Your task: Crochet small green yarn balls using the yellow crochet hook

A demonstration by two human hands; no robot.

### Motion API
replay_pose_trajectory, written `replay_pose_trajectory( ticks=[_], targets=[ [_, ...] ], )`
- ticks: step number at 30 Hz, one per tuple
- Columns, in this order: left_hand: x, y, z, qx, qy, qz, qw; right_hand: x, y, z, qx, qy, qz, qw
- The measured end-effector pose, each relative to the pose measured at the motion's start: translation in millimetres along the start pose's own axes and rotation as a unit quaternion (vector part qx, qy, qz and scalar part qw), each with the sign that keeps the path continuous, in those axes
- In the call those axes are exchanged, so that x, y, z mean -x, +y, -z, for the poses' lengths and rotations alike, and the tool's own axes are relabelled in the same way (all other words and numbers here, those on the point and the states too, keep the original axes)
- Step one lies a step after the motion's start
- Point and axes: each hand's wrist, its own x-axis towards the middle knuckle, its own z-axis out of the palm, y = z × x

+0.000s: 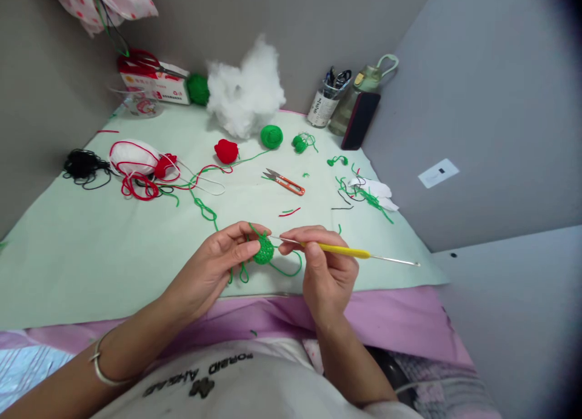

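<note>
Between the thumb and fingers of my left hand point(227, 252) is a small round green crochet piece point(263, 251). Green yarn point(291, 274) loops down from it and over my left fingers. My right hand point(325, 267) grips a yellow-handled crochet hook point(343, 250), with metal ends on both sides of the handle. The hook's left end touches or nearly touches the top edge of the green piece; whether it sits in a stitch, I cannot tell. Beyond my hands lie orange thread snips point(286, 182) on the pale green table cover point(136, 267).
White stuffing point(245, 91) stands at the back beside a dark green yarn ball point(198, 89) and a box point(157, 82) with red scissors point(140, 61). Red yarn point(226, 151), green yarn point(271, 137) and black yarn point(84, 165) lie around. A bottle point(364, 82) and phone point(361, 120) are back right.
</note>
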Motion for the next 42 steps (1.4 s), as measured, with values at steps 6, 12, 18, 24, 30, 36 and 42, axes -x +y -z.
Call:
replay_pose_trajectory(
  ticks=[6, 12, 18, 24, 30, 36, 42],
  targets=[
    [-1, 3, -3.2, 0.004, -0.003, -0.003, 1.0, 1, 1, 0, 0.019, -0.024, 0.003, 1.0],
    [1, 4, -2.3, -0.009, 0.005, -0.006, 1.0, 1, 1, 0, 0.047, -0.021, 0.004, 0.999],
    [1, 5, -3.7, -0.027, 0.017, -0.019, 0.999, 1, -1, 1, 0.094, -0.041, 0.05, 0.993],
    [0, 2, -3.5, -0.031, 0.015, -0.037, 0.999, 4, 2, 3, 0.209, -0.091, 0.155, 0.961],
    [1, -5, 2.2, -0.042, 0.007, -0.052, 0.998, 6, -2, 2, 0.257, -0.106, 0.189, 0.942],
    [1, -5, -1.7, -0.034, 0.007, -0.052, 0.998, 11, 8, 3, 0.281, -0.096, 0.21, 0.932],
    [4, -1, -6.1, -0.004, -0.032, 0.011, 0.999, 11, 18, 3, 0.257, -0.056, 0.215, 0.94]
  ],
)
